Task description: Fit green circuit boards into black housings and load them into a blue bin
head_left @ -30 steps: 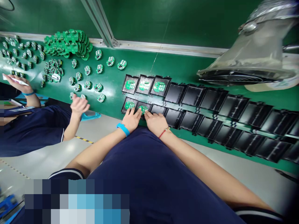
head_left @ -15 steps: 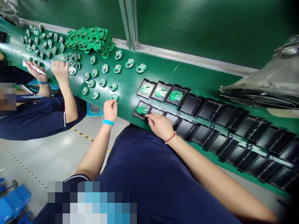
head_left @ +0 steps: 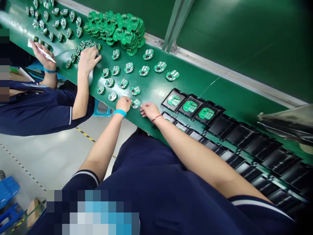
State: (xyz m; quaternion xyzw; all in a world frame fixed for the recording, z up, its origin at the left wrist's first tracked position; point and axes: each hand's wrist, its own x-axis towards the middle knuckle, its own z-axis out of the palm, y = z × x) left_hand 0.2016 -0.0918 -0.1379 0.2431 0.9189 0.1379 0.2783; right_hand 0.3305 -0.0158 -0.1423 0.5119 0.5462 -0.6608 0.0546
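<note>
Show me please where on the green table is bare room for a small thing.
Bare table lies between the loose boards and the black trays, and behind those trays, before the pale rail. Crowded: around the green board pile, and where the left hand and right hand flank one board.

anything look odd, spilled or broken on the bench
Nothing clearly stands out. The black trays line up in two rows, and the circuit boards near the left hand lie singly on the bench. The green board pile is uneven, with overlapping pieces, but no spill or breakage shows; fine damage would be too small to tell.
</note>
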